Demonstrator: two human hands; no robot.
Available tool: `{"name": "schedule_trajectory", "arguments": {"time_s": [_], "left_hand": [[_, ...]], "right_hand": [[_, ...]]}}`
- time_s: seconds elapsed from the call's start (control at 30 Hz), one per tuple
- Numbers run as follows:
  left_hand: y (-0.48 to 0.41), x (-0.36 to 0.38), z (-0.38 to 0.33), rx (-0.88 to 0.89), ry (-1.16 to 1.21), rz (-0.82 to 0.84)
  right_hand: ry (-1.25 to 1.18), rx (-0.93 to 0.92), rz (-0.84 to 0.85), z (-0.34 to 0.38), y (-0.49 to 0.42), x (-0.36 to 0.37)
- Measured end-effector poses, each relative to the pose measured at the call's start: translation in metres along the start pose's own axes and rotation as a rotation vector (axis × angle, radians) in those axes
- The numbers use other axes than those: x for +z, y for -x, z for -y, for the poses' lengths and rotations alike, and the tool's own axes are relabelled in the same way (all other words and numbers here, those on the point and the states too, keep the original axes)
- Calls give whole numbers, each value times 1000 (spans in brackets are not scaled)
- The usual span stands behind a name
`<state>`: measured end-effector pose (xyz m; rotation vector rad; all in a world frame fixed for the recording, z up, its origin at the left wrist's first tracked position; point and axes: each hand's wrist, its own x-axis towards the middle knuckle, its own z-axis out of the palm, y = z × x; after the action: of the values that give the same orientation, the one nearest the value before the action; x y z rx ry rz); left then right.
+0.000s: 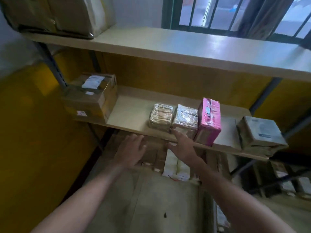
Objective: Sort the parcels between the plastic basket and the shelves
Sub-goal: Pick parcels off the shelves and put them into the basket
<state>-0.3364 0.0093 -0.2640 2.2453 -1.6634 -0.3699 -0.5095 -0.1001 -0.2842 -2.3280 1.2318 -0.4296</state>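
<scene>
Both hands are seen spread flat, fingers wide, nothing held. The left hand (130, 149) is stretched out below the front edge of the middle shelf (133, 111), over brown boxes (151, 155) packed on the shelf beneath. The right hand (182, 147) is raised at that front edge, its fingertips (173, 131) touching or just short of the silver parcel (185, 119); which cannot be told.

Three parcels are lined up side by side near the middle of the front edge: a beige parcel (160, 116), the silver one touching it, and a pink parcel (208, 121) stood upright against the silver one. At the left end of the shelf two cartons (91, 96) are stacked, overhanging the front edge. At the right end a grey box (261, 132) is set on another parcel, apart from the pink one.

The top shelf (193, 46) is bare but for a large wrapped bundle (55, 15) at its left end. A barred window (235, 14) is seen behind it. No basket is in view.
</scene>
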Motion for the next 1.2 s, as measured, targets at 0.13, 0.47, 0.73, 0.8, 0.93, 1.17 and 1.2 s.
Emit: {"name": "schedule_trajectory", "arguments": {"time_s": [0.13,0.47,0.73,0.8,0.93,1.17,1.2], "left_hand": [[-15,17,26,-39,2,35],[-113,45,50,2,60,5],[-155,49,78,-64,71,8],[-160,48,83,-59,65,28],[-162,52,92,-46,38,130],[-173,26,83,42,297,205],[-177,20,82,73,333,227]], "right_hand": [[75,45,33,0,-28,20],[422,-6,238,-24,-149,42],[513,-142,314,-39,-191,63],[443,-169,309,-40,-198,57],[248,-126,400,-40,-215,37],[-525,259,752,-21,-212,1],[-539,254,793,-19,-212,0]]}}
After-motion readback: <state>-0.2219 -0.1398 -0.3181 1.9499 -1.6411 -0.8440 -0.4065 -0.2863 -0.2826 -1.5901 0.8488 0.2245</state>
